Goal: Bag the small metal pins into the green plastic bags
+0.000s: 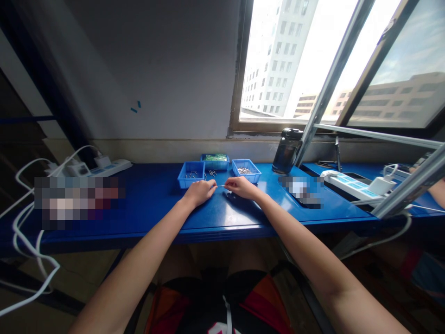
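Observation:
Both my hands rest on the blue table [146, 204], close together in front of three small blue trays. My left hand [200, 191] and my right hand [240, 186] are each closed in a pinch on an end of one thin metal pin [220, 186] stretched between them. The left blue tray [191, 174] holds several small metal parts. The right blue tray [246, 170] holds a heap of metal pins. A third tray [215, 161] behind them holds green pieces. A few loose pins [212, 173] lie between the trays.
A dark jar [287, 150] stands at the back right by the window frame. White power strips lie at the left [109, 167] and right [349, 184], with white cables [24, 232] hanging off the left edge. A slanted metal bar [410, 185] crosses the right side.

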The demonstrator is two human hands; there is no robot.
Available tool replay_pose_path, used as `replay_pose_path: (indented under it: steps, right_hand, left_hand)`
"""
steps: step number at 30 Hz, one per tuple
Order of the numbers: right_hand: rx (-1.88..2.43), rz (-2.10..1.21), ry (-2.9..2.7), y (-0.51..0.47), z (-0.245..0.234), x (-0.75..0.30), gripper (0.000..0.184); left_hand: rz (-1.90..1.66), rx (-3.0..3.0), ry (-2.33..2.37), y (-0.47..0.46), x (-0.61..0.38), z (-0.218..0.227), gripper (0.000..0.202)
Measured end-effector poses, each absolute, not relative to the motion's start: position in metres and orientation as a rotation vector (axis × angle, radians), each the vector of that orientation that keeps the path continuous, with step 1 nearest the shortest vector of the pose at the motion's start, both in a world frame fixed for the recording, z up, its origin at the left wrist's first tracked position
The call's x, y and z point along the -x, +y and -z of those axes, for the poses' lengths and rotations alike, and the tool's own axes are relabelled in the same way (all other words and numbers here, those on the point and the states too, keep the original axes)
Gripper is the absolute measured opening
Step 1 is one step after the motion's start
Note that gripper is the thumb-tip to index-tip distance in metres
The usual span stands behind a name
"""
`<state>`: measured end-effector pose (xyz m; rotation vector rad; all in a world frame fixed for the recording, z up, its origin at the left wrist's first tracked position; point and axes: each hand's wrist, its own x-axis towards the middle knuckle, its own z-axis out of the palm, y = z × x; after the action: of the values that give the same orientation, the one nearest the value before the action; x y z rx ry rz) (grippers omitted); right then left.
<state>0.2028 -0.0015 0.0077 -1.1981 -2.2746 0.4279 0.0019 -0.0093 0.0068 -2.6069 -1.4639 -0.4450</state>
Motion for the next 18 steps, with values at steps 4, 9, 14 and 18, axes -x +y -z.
replay_pose_path:
  steps: [4, 9, 14, 18]
  right_hand:
    - [1.204, -0.433, -2.270, -0.0027, -0.0086, -0.2023, 0.025]
    - [1.219, -0.446, -2.279, -0.0041, -0.0103, -0.2026, 0.024]
    - [1.213, -0.449, -2.286, -0.0038, -0.0102, -0.2031, 0.024]
    - [1.219, -0.450, -2.293, -0.0037, -0.0098, -0.2033, 0.027]
  left_hand:
    - [0.441, 2.612, -1.473, -0.0099, -0.0024, -0.0076, 0.028]
    - [0.462, 2.626, -1.458, -0.0095, -0.0021, -0.0072, 0.028]
    - [0.506, 2.638, -1.446, -0.0079, -0.0014, -0.0056, 0.027]
    - [0.512, 2.644, -1.444, -0.0076, -0.0013, -0.0051, 0.027]
